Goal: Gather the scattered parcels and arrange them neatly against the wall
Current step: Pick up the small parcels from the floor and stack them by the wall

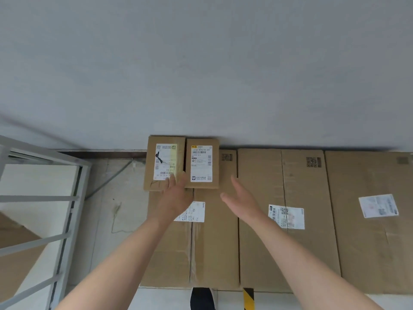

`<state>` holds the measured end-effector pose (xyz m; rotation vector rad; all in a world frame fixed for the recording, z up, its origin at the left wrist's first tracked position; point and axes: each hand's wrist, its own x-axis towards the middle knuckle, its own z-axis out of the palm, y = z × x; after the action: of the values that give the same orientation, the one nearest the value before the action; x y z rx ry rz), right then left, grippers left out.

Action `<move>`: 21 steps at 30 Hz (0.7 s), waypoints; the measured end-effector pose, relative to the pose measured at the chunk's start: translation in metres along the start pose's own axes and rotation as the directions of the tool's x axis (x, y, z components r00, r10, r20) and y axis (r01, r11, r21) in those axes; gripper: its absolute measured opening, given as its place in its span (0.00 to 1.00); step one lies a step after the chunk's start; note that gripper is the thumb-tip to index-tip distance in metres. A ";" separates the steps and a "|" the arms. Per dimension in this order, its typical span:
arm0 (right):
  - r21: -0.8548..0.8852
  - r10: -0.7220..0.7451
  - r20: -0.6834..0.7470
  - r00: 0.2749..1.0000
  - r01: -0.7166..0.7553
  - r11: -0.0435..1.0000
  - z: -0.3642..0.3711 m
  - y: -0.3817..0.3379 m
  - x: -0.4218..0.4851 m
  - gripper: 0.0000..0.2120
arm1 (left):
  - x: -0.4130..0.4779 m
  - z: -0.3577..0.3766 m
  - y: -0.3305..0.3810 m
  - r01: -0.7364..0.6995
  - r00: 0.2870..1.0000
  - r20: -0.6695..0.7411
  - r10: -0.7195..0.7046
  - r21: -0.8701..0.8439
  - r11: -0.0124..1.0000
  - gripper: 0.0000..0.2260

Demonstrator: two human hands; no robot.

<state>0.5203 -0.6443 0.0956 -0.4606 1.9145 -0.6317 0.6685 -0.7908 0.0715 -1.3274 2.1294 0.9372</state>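
Observation:
Two small cardboard parcels with white labels lie side by side against the grey wall [201, 74], on top of a large box [214, 242]. The left small parcel [164, 163] has a label with a yellow stripe; the right small parcel [202, 166] touches it. My left hand [175, 198] rests with its fingertips on the near edges of both small parcels, fingers spread. My right hand [241, 198] hovers open just right of them, palm facing left, holding nothing. Two more large boxes, the middle one [288, 253] and the right one [375, 242], stand in a row along the wall.
A grey metal rack frame [67, 209] stands at the left, with a brown box [15, 253] behind its bars. Bare floor [111, 209] lies between the rack and the boxes. My dark shoe [202, 298] and a black-yellow striped tape [248, 298] show at the bottom edge.

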 end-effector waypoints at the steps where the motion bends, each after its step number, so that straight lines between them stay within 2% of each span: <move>1: -0.001 -0.004 -0.022 1.000 0.004 1.000 -0.013 0.005 -0.009 0.34 | -0.008 0.000 0.018 -0.035 0.999 0.011 0.035 -0.012 0.999 0.36; 6: 0.069 0.042 -0.090 0.995 -0.036 0.997 -0.094 0.044 -0.059 0.32 | -0.051 0.010 0.126 -0.108 0.992 0.068 0.110 -0.033 0.994 0.36; 11: 0.078 0.056 -0.202 0.978 -0.041 0.996 -0.202 0.123 -0.135 0.32 | -0.102 0.056 0.260 -0.216 0.970 0.127 0.207 0.063 0.974 0.33; 16: 0.261 0.220 -0.354 0.909 -0.130 0.957 -0.316 0.259 -0.244 0.31 | -0.186 0.161 0.404 -0.415 0.895 0.282 0.346 0.238 0.878 0.29; 19: 0.336 0.355 -0.406 0.842 -0.224 0.915 -0.368 0.353 -0.315 0.29 | -0.252 0.236 0.481 -0.470 0.859 0.332 0.389 0.213 0.857 0.31; 21: 0.388 0.427 -0.417 0.803 -0.268 0.882 -0.397 0.413 -0.364 0.29 | -0.290 0.285 0.527 -0.546 0.809 0.394 0.437 0.228 0.806 0.31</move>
<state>0.2895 -0.0222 0.2366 0.2972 2.2444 -0.8377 0.3253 -0.2471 0.2424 -0.4028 2.2741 0.8567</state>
